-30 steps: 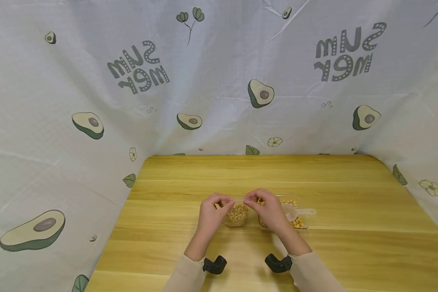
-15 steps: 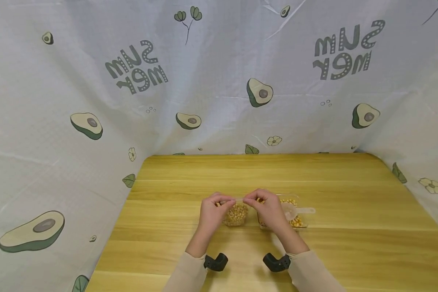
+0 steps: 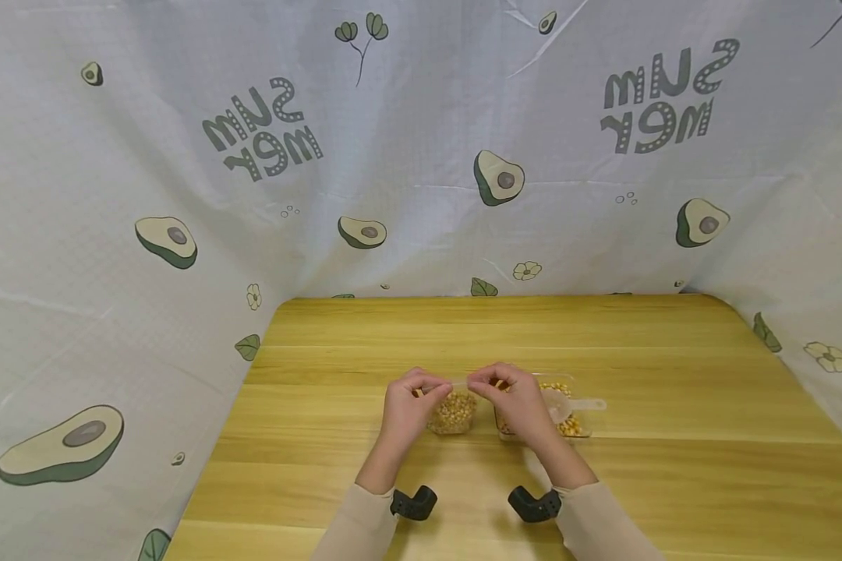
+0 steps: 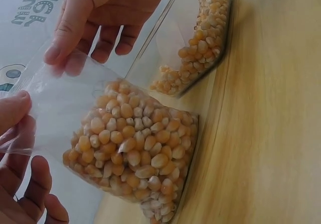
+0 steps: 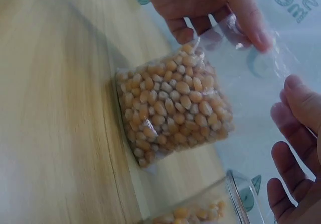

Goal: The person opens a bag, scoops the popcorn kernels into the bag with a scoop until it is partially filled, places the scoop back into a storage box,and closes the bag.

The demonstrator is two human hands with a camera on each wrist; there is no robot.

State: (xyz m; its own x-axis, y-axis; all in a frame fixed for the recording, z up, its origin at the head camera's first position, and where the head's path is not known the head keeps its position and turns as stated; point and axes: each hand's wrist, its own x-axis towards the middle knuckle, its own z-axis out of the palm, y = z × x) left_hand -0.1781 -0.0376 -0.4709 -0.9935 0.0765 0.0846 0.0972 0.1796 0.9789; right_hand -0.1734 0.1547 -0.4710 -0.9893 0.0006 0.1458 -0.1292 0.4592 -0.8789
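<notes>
A clear plastic bag of corn kernels [image 3: 452, 413] stands upright on the table, its lower part full and its upper part bare film. My left hand [image 3: 407, 409] pinches the left end of the bag's top edge between thumb and forefinger. At the other end, my right hand [image 3: 515, 401] pinches the same edge in the same way. The left wrist view shows the film stretched between the two hands above the kernels [image 4: 135, 148]. In the right wrist view, the other fingers of my right hand [image 5: 301, 158] are loosely bent beside the bag.
Just right of the bag is a clear rectangular container [image 3: 582, 436] of corn kernels, partly hidden by my right hand and forearm. A translucent scoop [image 3: 585, 405] lies in it, its handle jutting over the right rim. A printed curtain [image 3: 421, 156] surrounds the wooden table [image 3: 673, 499].
Almost nothing differs. The head view has shifted very slightly, and both hands keep their pinch on the bag's top edge in about the same place.
</notes>
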